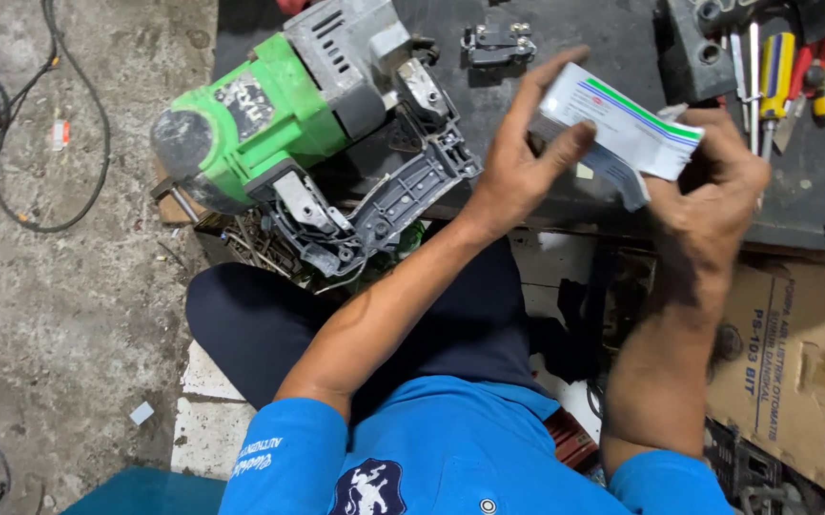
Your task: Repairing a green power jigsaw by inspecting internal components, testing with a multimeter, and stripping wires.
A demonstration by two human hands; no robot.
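My left hand [527, 157] and my right hand [712, 191] hold a small white carton [622, 129] with green and blue stripes between them, above the front edge of a dark workbench [612, 48]. The left fingers grip the carton's left end. At its right end the right hand works at an opened flap. A partly stripped green and grey power tool [288, 114] lies on the bench's left corner, its grey plastic housing [403, 191] hanging over the edge just left of my left wrist.
Screwdrivers and pliers [784, 72] lie at the bench's back right. A small dark metal part [498, 43] sits behind the carton. A brown cardboard box [803, 362] stands at lower right. A black cable [69, 124] loops over the concrete floor at left.
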